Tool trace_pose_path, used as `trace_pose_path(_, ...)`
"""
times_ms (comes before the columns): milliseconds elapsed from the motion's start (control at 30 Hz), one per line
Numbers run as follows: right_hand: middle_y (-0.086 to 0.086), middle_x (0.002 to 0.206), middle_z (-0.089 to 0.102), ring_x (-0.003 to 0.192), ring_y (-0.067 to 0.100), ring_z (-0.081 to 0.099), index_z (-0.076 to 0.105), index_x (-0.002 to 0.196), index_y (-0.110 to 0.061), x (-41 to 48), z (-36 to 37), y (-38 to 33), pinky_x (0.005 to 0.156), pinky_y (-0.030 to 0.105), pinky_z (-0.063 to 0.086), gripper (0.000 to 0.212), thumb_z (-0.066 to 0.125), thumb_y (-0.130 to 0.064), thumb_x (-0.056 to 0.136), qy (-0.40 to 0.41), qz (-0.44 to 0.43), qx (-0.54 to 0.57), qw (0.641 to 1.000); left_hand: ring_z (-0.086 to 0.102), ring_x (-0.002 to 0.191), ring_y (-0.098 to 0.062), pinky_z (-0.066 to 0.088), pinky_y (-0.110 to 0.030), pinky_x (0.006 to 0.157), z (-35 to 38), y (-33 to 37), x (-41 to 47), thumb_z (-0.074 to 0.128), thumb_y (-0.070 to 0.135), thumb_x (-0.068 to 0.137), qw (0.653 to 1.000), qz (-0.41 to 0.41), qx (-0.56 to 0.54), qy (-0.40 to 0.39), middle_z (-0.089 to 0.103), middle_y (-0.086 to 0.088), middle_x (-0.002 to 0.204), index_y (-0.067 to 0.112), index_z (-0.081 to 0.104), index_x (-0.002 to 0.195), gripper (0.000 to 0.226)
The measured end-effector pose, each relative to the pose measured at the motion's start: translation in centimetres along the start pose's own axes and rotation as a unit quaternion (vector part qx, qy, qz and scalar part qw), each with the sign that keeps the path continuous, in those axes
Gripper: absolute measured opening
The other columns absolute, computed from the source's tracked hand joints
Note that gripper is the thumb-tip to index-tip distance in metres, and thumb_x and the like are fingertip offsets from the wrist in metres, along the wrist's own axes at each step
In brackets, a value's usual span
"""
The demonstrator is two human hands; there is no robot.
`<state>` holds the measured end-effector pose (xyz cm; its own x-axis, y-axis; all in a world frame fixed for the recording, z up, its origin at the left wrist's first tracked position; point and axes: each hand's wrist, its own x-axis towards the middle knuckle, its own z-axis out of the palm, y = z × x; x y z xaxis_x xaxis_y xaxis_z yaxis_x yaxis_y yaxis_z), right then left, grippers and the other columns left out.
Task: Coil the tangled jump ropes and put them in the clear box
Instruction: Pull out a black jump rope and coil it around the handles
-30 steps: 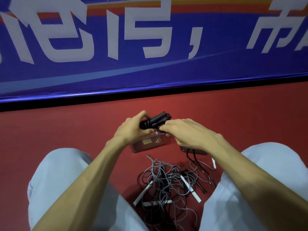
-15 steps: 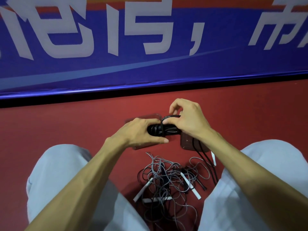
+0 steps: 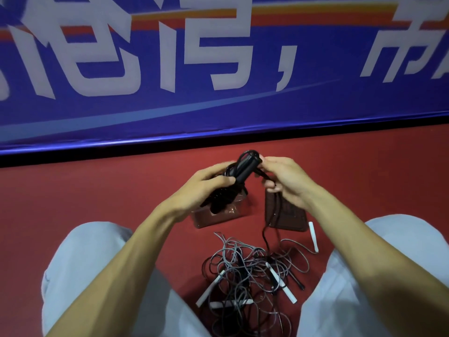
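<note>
Black handles (image 3: 245,169) now tilted upward, cord (image 3: 264,235) wrapped round

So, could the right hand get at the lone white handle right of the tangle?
Probably yes: the white handle lies uncovered on the floor, close by the right hand. But that hand pinches the black rope, so it must let go first.

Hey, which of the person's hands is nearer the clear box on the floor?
Left. The left hand, gripping the black handles, overlaps the clear box in this view; the right hand, pinching the black cord, sits off to the box's right.
</note>
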<state>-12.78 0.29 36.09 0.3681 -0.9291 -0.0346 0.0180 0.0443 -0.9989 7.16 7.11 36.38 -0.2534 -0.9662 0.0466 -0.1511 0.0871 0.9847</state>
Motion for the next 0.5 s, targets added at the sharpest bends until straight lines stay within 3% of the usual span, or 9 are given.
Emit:
trace_pose_path(100,0.010,0.074,0.052,0.041,0.007,0.034,0.059,0.100,0.005,-0.3,0.8,-0.2,0.037,0.017,0.022,0.042,0.043,-0.034,0.102,-0.038,0.002,-0.064,0.997,0.062,0.069,-0.032,0.055,-0.035,0.056,-0.1,-0.1,0.2,0.055,0.016,0.095,0.996,-0.013,-0.089,0.028,0.069,-0.005,0.100,0.046,0.051,0.135,0.050)
trace_pose_path(167,0.010,0.072,0.059,0.041,0.009,0.038,0.057,0.093,-0.002,-0.6,1.2,-0.3,0.037,0.019,0.026,0.040,0.040,-0.037,0.102,-0.064,-0.011,-0.132,0.989,0.060,0.072,-0.031,0.055,-0.040,0.061,-0.2,0.0,0.4,0.055,0.017,0.095,0.991,-0.013,-0.123,0.053,0.068,-0.008,0.098,0.042,0.059,0.129,0.042)
trace_pose_path(267,0.004,0.061,0.054,0.043,0.012,0.046,0.059,0.088,-0.010,-0.9,1.1,-0.4,0.037,0.021,0.035,0.028,0.047,-0.032,0.100,-0.095,-0.017,-0.216,0.972,0.062,0.075,-0.027,0.055,-0.049,0.071,-0.6,-0.2,0.5,0.059,0.019,0.094,0.988,-0.010,-0.129,0.087,0.068,-0.010,0.095,0.029,0.067,0.121,0.030)
trace_pose_path(367,0.003,0.053,0.055,0.051,0.020,0.061,0.056,0.083,-0.009,-0.8,0.5,-0.3,0.046,0.024,0.050,0.022,0.055,-0.024,0.098,-0.104,0.019,-0.281,0.954,0.063,0.071,-0.026,0.057,-0.043,0.068,-0.5,-0.4,0.6,0.062,0.021,0.093,0.989,-0.016,-0.104,0.100,0.069,-0.010,0.092,0.022,0.068,0.118,0.025)
trace_pose_path(500,0.003,0.063,0.071,0.058,0.009,0.069,0.058,0.080,-0.018,-0.7,-0.8,0.1,0.065,0.025,0.051,0.022,0.056,-0.033,0.097,-0.114,0.037,-0.537,0.835,0.065,0.067,-0.020,0.054,-0.036,0.063,-0.9,-0.7,0.8,0.066,0.022,0.091,0.988,-0.004,-0.071,0.138,0.070,-0.006,0.090,0.021,0.068,0.116,0.026)
